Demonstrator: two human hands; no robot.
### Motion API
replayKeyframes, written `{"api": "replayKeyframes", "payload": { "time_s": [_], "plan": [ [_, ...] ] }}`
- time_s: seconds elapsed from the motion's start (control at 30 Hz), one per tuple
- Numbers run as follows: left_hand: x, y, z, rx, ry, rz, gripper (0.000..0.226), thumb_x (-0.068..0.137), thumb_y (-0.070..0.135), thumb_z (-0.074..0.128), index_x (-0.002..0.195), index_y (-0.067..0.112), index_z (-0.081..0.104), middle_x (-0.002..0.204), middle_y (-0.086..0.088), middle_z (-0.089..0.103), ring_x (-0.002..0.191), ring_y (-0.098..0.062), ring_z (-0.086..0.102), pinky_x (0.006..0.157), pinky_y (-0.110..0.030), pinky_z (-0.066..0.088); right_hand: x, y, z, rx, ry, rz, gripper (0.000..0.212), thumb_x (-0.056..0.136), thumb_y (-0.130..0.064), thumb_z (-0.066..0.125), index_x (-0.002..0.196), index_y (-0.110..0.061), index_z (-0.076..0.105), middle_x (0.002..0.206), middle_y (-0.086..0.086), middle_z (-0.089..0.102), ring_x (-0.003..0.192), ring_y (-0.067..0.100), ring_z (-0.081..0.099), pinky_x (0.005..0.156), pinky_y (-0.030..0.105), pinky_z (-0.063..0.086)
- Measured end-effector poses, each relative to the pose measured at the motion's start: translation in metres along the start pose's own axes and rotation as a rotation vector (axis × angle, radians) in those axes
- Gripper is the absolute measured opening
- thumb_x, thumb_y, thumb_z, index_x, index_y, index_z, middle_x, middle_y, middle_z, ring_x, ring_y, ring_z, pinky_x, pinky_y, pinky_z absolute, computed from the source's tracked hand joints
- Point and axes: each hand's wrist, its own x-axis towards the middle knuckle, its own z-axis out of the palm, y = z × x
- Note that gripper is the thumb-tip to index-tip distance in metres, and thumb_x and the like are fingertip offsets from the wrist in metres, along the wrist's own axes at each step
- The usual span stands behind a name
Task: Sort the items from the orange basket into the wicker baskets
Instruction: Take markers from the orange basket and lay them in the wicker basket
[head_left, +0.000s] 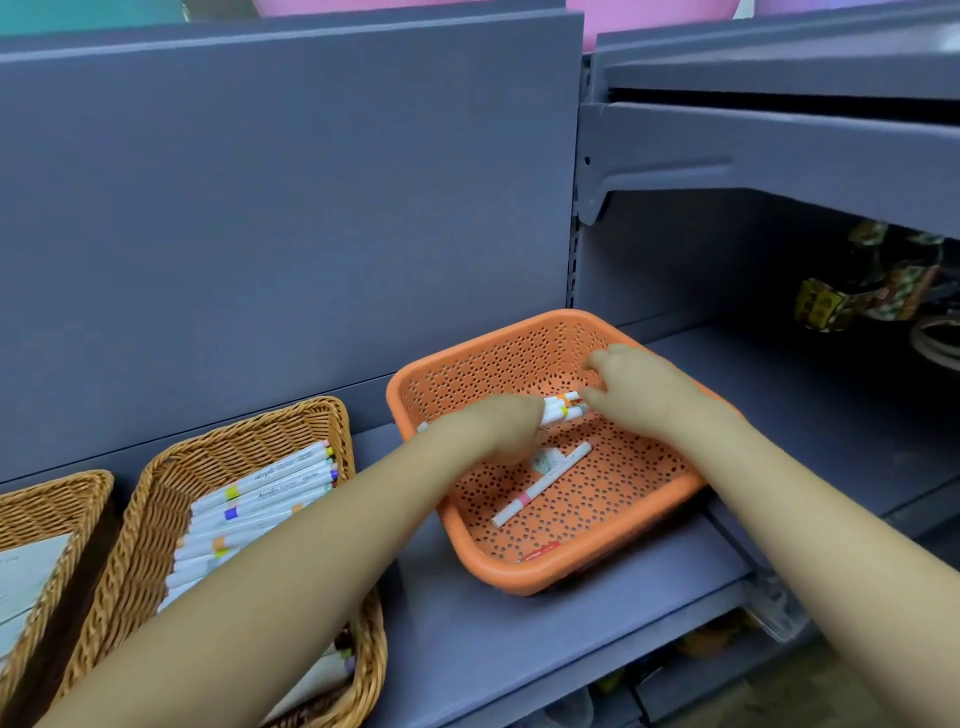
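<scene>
Grey-blue metal shelving (291, 208), back panel plain; shelf board (493, 639) carries all baskets.

Item 1: orange basket (519, 358), perforated plastic, sits on shelf to the right of the wicker ones. Both hands reach inside it.

Item 2: left hand (498, 426), fingers curled round a small bunch of white markers (561, 408); marker ends w/ orange and yellow bands poke out past the knuckles toward the right hand. Exact count unclear, approx. 3; rest of bunch hidden by the fist.

Item 3: right hand (639, 389), fingertips touching the poking marker ends; thumb and fingers bent in close. Whether it pinches them or only steadies them: cannot tell, tips partly hidden.

Item 4: loose marker (540, 483), white w/ pink band, lies flat on basket floor just below the left fingers. Small printed tag or wrapper (545, 460) beside it, half under the left hand, hard to read.

Item 5: wicker basket (244, 441), left of the left forearm, holds a row of white markers w/ coloured bands (260, 493); lower part covered by forearm.

Item 6: second wicker basket (57, 493), far left, cut off by frame edge; pale flat contents (26, 577), unidentifiable.

Item 7: patterned objects (862, 296) in dark right-hand shelf bay, indistinct.
</scene>
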Motion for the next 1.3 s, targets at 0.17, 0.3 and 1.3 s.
{"api": "replayKeyframes", "payload": {
  "time_s": [0.17,0.3,1.3],
  "plan": [
    [-0.004,-0.015,-0.014,-0.15,0.135,-0.035,0.027,0.102,0.027,0.039,0.115,0.005,0.045,0.101,-0.009,0.056,0.081,-0.023,0.045,0.066,-0.031,0.031,-0.002,-0.002,-0.018,0.016,0.079,0.002,0.037,0.095,-0.031,0.046,0.124,-0.011,0.054,0.125,0.011,0.051,0.114,0.03,0.051,0.092,0.043,0.046],
    [-0.009,-0.025,-0.023,-0.218,0.183,-0.042,0.027,0.102,0.03,0.039,0.111,0.006,0.046,0.102,-0.013,0.061,0.077,-0.024,0.048,0.065,-0.031,0.034,-0.005,-0.007,-0.024,0.014,0.118,-0.009,0.033,0.095,-0.031,0.044,0.119,-0.011,0.055,0.115,0.01,0.054,0.104,0.029,0.054,0.087,0.044,0.047],
    [-0.179,-0.147,0.006,-0.811,0.59,-0.267,0.032,0.096,0.039,0.049,0.09,0.009,0.056,0.058,0.004,0.051,0.049,-0.013,0.044,0.054,-0.028,0.037,-0.032,-0.171,-0.033,0.199,0.256,-0.355,0.043,0.096,-0.026,0.046,0.138,-0.019,0.041,0.132,0.004,0.051,0.122,0.022,0.048,0.097,0.035,0.041]
  ]
}}
